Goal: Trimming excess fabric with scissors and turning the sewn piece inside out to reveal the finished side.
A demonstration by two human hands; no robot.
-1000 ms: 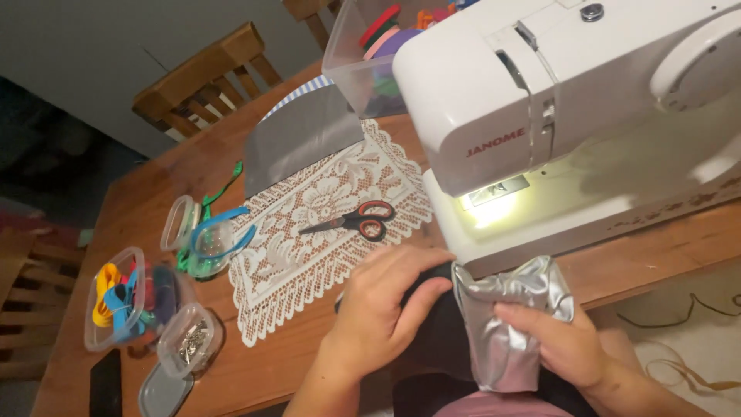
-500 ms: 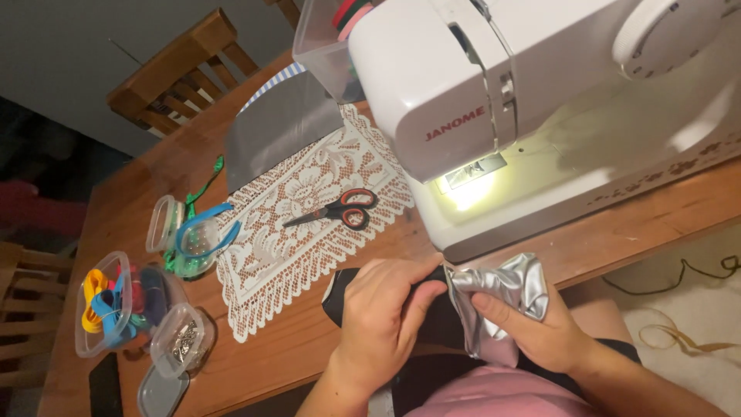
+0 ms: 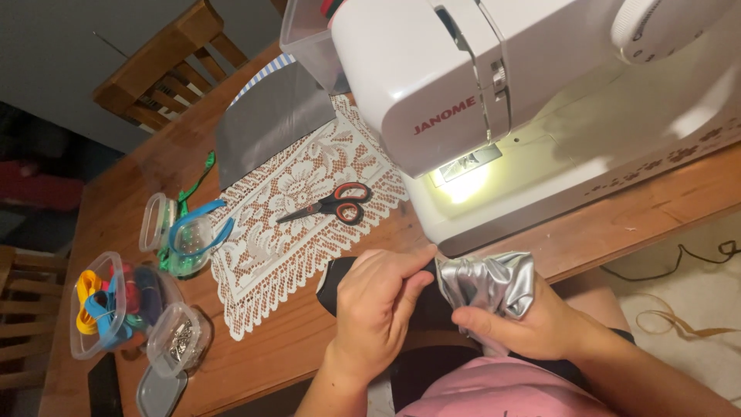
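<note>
My left hand (image 3: 378, 305) grips a black piece of fabric (image 3: 333, 278) at the table's near edge. My right hand (image 3: 532, 328) pinches a bunched shiny silver fabric (image 3: 490, 282) that joins the black piece. Both hands hold the cloth just in front of the white sewing machine (image 3: 525, 100), whose lamp lights the bed below the needle. Red-handled scissors (image 3: 332, 205) lie on a white lace runner (image 3: 285, 224) to the left of the machine.
Clear plastic tubs (image 3: 108, 305) with coloured ribbons and small metal parts stand at the left of the wooden table (image 3: 641, 216). A folded grey cloth (image 3: 266, 116) lies on the runner's far end. A wooden chair (image 3: 166, 66) stands behind.
The view has swung left and closer. My hands have pulled the black and silver fabric slightly away from the machine, bunching the silver part tighter.
</note>
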